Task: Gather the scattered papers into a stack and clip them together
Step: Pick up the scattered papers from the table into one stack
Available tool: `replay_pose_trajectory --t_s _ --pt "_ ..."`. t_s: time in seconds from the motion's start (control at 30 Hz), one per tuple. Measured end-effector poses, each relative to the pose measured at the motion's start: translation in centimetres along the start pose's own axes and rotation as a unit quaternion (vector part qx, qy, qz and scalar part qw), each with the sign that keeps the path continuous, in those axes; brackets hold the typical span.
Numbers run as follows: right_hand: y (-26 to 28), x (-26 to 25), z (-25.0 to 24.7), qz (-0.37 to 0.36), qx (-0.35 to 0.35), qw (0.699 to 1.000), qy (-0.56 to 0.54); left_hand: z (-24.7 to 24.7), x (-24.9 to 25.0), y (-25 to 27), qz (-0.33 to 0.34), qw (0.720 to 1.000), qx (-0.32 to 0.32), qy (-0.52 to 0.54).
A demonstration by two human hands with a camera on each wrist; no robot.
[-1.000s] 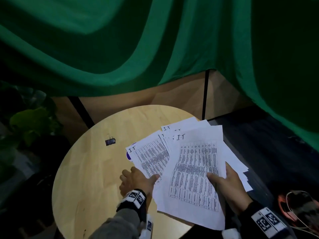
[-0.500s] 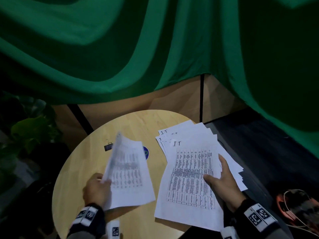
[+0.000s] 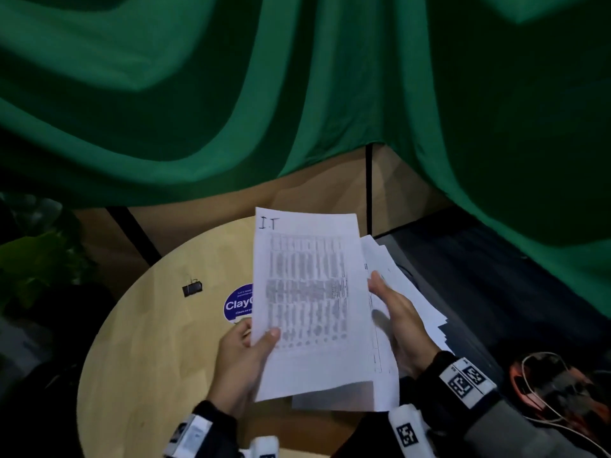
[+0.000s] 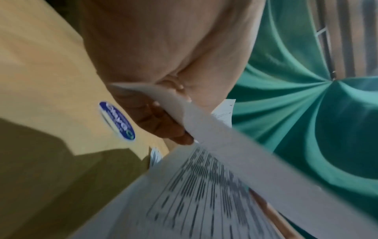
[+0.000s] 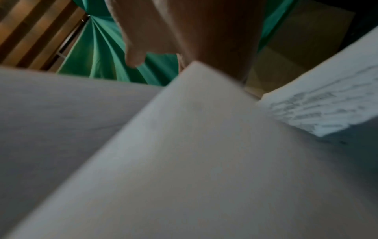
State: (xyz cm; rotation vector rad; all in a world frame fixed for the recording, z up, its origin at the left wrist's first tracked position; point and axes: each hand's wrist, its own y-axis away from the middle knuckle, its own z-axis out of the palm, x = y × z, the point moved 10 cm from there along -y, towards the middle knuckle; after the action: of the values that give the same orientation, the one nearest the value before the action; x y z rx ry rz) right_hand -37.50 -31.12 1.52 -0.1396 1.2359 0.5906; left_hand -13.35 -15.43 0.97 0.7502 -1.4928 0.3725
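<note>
The left hand [image 3: 246,355] pinches one printed sheet [image 3: 307,302] by its lower left edge, long axis running away from the person, raised over the fanned papers [image 3: 406,292]. Those lie beneath and beside the right hand [image 3: 396,322], whose straight fingers rest on them. The sheet likely lands there next. The binder clip [image 3: 192,288] sits on the round desk [image 3: 148,342], forward-left of the left hand, well apart.

- We see white papers [image 3: 310,292] printed with grey tables.
- We see a black binder clip [image 3: 192,288].
- We see a blue round sticker [image 3: 238,304] on the pale wooden table [image 3: 158,342].
- We see a green curtain [image 3: 297,94].
</note>
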Motion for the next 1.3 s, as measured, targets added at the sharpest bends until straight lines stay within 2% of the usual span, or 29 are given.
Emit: replay_pose_trajectory --t_s 0.1,0.17,0.23,0.3,0.37,0.47,0.53,0.7,0.73,0.8,0.9,0.93,1.03,1.13,1.2,1.3 --pt "0.2 -1.1 0.6 -0.029 -0.028 0.999 0.023 4.6 -1.9 0.0 -0.052 0.992 -0.080 0.083" --pt "-0.8 -0.9 -0.4 -0.043 -0.031 0.997 0.051 6.5 -3.3 -0.6 -0.103 0.976 -0.108 0.156" --pt "-2.2 -0.9 -1.9 -0.050 -0.029 0.995 0.076 7.5 -4.1 -1.6 -0.126 0.969 -0.120 0.173" --pt "-3.8 -1.2 -4.0 -0.033 -0.009 0.996 0.081 8.2 -4.1 -2.9 -0.110 0.979 -0.124 0.120" --pt "-5.4 -2.2 -5.5 -0.037 0.000 0.988 0.151 8.9 -4.2 -4.4 -0.092 0.989 -0.108 0.045" --pt "-8.5 -3.2 -7.7 -0.050 0.031 0.934 0.353 10.7 -4.7 -6.7 -0.057 0.992 -0.088 -0.072" --pt "-10.0 -2.8 -8.9 -0.028 0.057 0.903 0.424 12.1 -5.0 -7.6 -0.034 0.985 -0.084 -0.150" --pt "-12.7 -1.3 -11.2 0.033 0.104 0.824 0.556 11.7 -5.6 -7.6 -0.048 0.955 0.005 -0.291" --pt "-12.9 -0.9 -11.8 0.052 0.112 0.816 0.565 11.3 -5.9 -7.7 -0.051 0.947 0.020 -0.318" --pt "-13.3 -0.1 -12.7 0.075 0.117 0.826 0.547 10.7 -6.1 -7.4 -0.069 0.933 0.034 -0.352" --pt "-14.5 1.6 -14.5 0.103 0.124 0.861 0.482 10.9 -6.6 -7.5 -0.085 0.932 0.028 -0.351" --pt "-14.7 2.2 -14.8 0.113 0.126 0.861 0.479 11.3 -6.5 -7.5 -0.077 0.935 0.021 -0.346" --pt "-15.1 3.1 -13.9 0.119 0.124 0.829 0.532 12.2 -7.0 -8.2 -0.059 0.954 0.009 -0.295" --pt "-14.8 3.4 -11.6 0.103 0.131 0.811 0.560 12.2 -7.4 -8.7 -0.045 0.962 0.029 -0.266" --pt "-14.6 3.8 -10.8 0.097 0.145 0.808 0.563 11.7 -6.9 -8.7 -0.052 0.969 0.040 -0.237" --pt "-13.2 4.3 -10.0 0.104 0.166 0.800 0.567 11.1 -6.9 -8.9 -0.089 0.988 0.040 -0.123"
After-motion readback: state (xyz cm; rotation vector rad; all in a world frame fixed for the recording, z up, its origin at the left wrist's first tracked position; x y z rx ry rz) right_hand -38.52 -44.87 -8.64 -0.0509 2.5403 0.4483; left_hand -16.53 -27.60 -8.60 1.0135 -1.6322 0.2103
